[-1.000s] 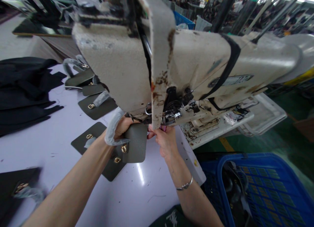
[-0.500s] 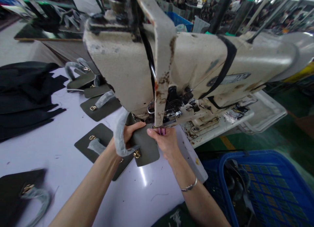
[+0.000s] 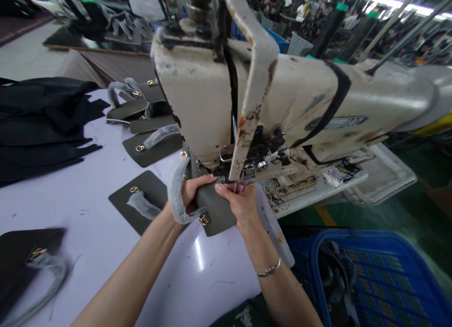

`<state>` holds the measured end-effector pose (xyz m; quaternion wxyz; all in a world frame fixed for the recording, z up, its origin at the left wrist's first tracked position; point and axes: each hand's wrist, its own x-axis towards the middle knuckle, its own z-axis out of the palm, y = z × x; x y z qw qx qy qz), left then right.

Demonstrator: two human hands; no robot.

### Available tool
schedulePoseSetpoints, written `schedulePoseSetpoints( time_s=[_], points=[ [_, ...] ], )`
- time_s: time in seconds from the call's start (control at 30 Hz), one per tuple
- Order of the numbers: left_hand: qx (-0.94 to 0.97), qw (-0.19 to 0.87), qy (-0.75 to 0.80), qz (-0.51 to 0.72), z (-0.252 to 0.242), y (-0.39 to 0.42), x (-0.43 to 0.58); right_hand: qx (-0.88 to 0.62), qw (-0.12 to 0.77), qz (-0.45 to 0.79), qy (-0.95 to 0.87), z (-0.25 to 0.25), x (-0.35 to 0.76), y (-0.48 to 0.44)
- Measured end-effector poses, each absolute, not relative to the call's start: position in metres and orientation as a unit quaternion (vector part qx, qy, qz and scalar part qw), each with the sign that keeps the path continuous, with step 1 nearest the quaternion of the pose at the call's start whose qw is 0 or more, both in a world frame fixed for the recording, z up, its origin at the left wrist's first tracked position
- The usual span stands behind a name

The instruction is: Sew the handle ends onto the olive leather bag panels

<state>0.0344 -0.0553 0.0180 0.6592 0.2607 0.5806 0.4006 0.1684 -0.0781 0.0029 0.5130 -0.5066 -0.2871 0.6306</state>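
Note:
Both my hands hold a grey leather panel (image 3: 218, 213) with a gold ring and a plastic-wrapped handle (image 3: 176, 195) under the head of a worn cream sewing machine (image 3: 296, 101). My left hand (image 3: 191, 191) is closed on the panel's left side by the handle. My right hand (image 3: 240, 205) pinches the panel's upper right edge just below the needle area, fingers pressed together. The needle itself is hidden behind the machine's rusty guard.
Several similar grey panels (image 3: 141, 202) with wrapped handles lie on the white table (image 3: 88, 209). Black fabric pieces (image 3: 38, 124) are piled at the left. A blue plastic crate (image 3: 381, 275) stands at the lower right, a white tray (image 3: 384, 174) beyond the machine.
The panel has been turned and slid further right under the machine head, with both hands moving closer together. The view has shifted slightly right.

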Motion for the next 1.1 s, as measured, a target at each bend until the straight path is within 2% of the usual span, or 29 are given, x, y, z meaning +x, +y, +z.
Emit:
schedulePoseSetpoints(
  time_s=[0.6,1.1],
  points=[
    [0.251,0.662,0.589,0.389,0.0142,-0.0507,0.0307,-0.499,0.518,0.640,-0.270,0.0034,0.1671,-0.0728],
    [0.251,0.635,0.588,0.434,0.0214,-0.0500,0.0351,-0.501,0.520,0.642,-0.258,0.0048,0.1663,-0.0697]
  ],
)
